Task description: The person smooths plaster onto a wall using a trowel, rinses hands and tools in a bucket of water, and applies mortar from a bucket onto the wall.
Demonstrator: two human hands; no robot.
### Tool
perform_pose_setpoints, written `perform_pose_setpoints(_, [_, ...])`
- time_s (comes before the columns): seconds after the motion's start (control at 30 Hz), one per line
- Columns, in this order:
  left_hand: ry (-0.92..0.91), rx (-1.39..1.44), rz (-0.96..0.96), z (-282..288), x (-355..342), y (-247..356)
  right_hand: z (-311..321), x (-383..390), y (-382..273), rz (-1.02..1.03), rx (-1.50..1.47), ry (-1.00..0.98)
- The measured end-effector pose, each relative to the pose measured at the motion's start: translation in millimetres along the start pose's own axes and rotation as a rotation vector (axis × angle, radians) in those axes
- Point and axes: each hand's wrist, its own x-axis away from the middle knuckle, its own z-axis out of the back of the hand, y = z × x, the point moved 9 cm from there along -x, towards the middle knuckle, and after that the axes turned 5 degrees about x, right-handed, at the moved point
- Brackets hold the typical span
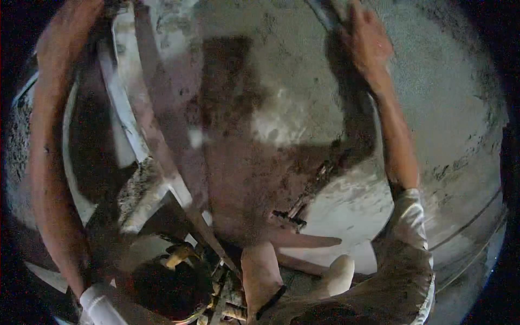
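Note:
Both my bare arms reach up along a rough grey plastered surface. My left hand [73, 27] is at the upper left, close to the top of a long pale strip [127, 54]; its fingers are cut off or lost in shadow at the picture's edge. At the upper right, my right hand [368, 43] is raised with its fingers curled by a narrow grey edge [324, 15]. Blur and the picture's edge hide most of what that hand grips. Patchy plaster [281, 114], damp-looking and partly shaded, spreads between the hands.
Below the pale strip, a splintered board piece [146, 208] juts out. Low on the left is a dark round shape [168, 292] among wood scraps [216, 292]. A dark toothed item [292, 216] shows at lower middle, above a stick-like piece [309, 241].

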Motion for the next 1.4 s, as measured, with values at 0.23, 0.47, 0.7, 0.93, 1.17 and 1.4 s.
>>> perform_pose_setpoints(0.23, [0.235, 0.095, -0.034, 66.0, -3.1, 29.8, -70.0, 20.8, -119.1, 0.054, -0.080, -0.093])
perform_pose_setpoints(0.47, [0.052, 0.159, -0.082, 45.1, -6.9, 45.1, -22.7, 171.1, 40.3, 0.065, 0.059, -0.258])
perform_pose_setpoints(0.7, [0.370, 0.197, -0.060, 65.5, -0.6, 30.6, 41.7, -12.9, 127.6, -0.260, 0.053, 0.174])
perform_pose_setpoints(0.93, [0.017, 0.133, -0.075, 11.3, -12.9, 40.6, -13.9, 51.2, -8.0, -0.014, -0.174, -0.021])
perform_pose_setpoints(1.17, [-0.278, 0.109, -0.061, -17.8, -12.8, 43.9, 78.3, 125.0, 270.2, -0.288, 0.197, -0.123])
perform_pose_setpoints(1.4, [-0.154, 0.083, -0.131, -54.1, -14.2, 52.6, 159.5, 256.0, 463.2, -0.729, 0.004, 0.267])
